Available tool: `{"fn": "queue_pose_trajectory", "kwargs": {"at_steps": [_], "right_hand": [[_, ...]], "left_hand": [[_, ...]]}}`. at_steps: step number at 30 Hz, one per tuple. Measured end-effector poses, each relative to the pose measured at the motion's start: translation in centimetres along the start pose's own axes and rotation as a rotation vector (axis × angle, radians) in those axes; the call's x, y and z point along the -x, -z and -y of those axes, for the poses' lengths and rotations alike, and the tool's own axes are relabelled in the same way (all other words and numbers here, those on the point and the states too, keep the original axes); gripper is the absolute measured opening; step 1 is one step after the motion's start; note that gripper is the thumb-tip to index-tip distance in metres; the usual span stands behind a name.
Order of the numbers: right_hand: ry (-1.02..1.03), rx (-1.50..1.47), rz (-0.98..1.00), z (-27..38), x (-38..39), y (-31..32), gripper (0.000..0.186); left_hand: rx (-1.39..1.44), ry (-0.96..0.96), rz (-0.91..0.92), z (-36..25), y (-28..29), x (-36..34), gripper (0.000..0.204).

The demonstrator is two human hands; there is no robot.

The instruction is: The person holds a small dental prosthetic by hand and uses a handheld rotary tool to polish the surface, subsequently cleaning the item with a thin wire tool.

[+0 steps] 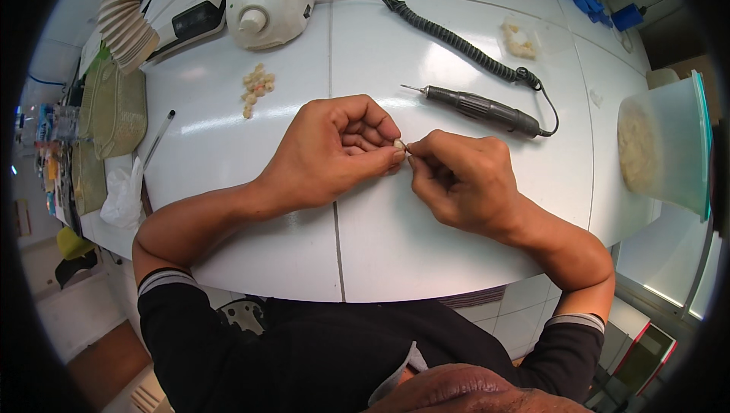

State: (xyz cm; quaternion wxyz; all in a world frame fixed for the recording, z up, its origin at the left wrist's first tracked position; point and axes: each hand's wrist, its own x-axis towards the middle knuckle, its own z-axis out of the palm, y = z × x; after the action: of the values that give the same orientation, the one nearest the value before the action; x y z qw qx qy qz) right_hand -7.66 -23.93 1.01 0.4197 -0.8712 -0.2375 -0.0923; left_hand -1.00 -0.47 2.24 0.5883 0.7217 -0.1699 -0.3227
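Observation:
Between the thumb and forefinger of my left hand (334, 153) is a small off-white, tooth-like piece (399, 144). My right hand (468, 181) is closed in a pinch right beside it, its fingertips at the piece's right edge. Whether those right fingertips hold something thin of their own is too small to make out. Beyond my left hand lies a loose cluster of similar cream-coloured pieces (257, 87). A black rotary handpiece (483, 111) with a thin metal bit rests on the table past my right hand.
A coiled black cord (456, 42) joins the handpiece to a white control box (270, 2). A ribbed hose (125, 17) hangs at the far left, near a pen (160, 139) and a plastic bag (122, 196). On the right stands a translucent tub (661, 143); a small clear container (521, 39) sits farther back.

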Motion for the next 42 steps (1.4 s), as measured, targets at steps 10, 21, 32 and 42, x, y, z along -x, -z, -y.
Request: {"fn": "queue_pose_trajectory", "kwargs": {"at_steps": [10, 21, 32, 42], "right_hand": [[-0.025, -0.034, 0.023, 0.04, -0.13, 0.10, 0.013], [-0.040, -0.034, 0.027, 0.08, 0.01, 0.40, 0.012], [-0.039, -0.060, -0.011, -0.15, -0.14, 0.49, 0.010], [-0.029, -0.053, 0.000, -0.25, -0.16, 0.50, 0.010]], "left_hand": [[-0.004, -0.009, 0.012, 0.08, 0.05, -0.08, 0.019], [0.010, -0.029, 0.010, 0.28, 0.05, 0.02, 0.020], [-0.065, -0.024, 0.013, 0.15, 0.06, -0.06, 0.020], [-0.062, -0.012, 0.024, -0.05, -0.08, 0.07, 0.021]]}}
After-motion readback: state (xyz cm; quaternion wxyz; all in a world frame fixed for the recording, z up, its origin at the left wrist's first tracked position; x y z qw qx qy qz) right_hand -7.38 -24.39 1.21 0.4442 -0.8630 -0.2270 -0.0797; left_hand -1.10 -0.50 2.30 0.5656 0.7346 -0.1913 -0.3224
